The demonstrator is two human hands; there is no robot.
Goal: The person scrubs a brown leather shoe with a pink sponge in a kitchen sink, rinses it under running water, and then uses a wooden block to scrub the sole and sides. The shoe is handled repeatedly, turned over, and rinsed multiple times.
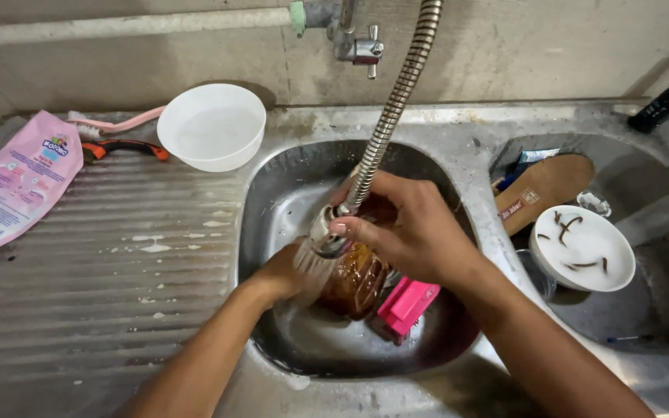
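You work over a worn steel tabletop point(118, 255) with a ribbed draining board on the left and a grey concrete wall behind it. In the middle sits a deep round steel sink basin point(288, 193). Your right hand point(412, 228) grips the spray head of the flexible metal hose point(392, 108), fingers point(350, 228) curled closed around it, and water falls from it. Your left hand point(280, 275) is low in the basin, against the brown glass jar point(358, 279); the water hides its fingers, so I cannot tell how they are set. The jar lies tilted in the basin, just beside a pink plastic object point(408, 306).

On the draining board, a white plastic bowl point(212, 128) stands at the basin's rim, with a pink toothbrush point(118, 124) and an orange-handled tool point(125, 147) near it. A pink soft pouch point(17, 182) lies at the far left edge. The board in front of them has open room. On the right, a second basin holds a white plate point(582, 251) and a brown shoe sole point(543, 186), close together.
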